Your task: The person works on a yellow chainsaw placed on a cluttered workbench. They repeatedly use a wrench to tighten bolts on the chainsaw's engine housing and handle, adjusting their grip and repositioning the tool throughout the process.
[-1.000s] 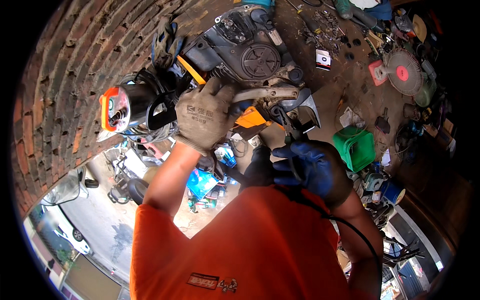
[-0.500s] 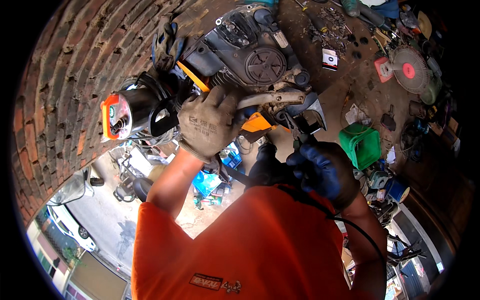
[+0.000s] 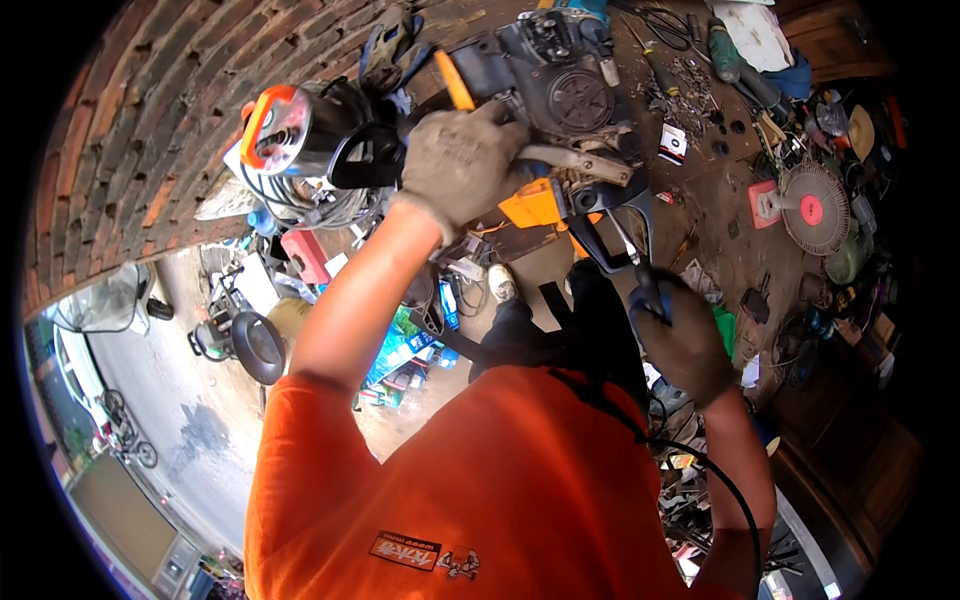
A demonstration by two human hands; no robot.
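Two gloved hands at dark machinery [image 3: 568, 98]. Left hand [image 3: 462, 165]: fingers closed around grey bar [image 3: 578, 163]. Right hand [image 3: 682, 335]: fingers gripping screwdriver [image 3: 652, 292], shaft over black loop handle [image 3: 592, 252]. Machinery position: ahead of person, left of fan [image 3: 815, 210].

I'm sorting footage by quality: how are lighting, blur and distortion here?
Head view: street, lower left, bright, right edge dark; head view: left glove with its print blurred; head view: brick wall curves along the rim.

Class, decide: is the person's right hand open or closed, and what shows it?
Closed: the gloved right hand curls around the dark handle of a tool with a slim metal shaft.
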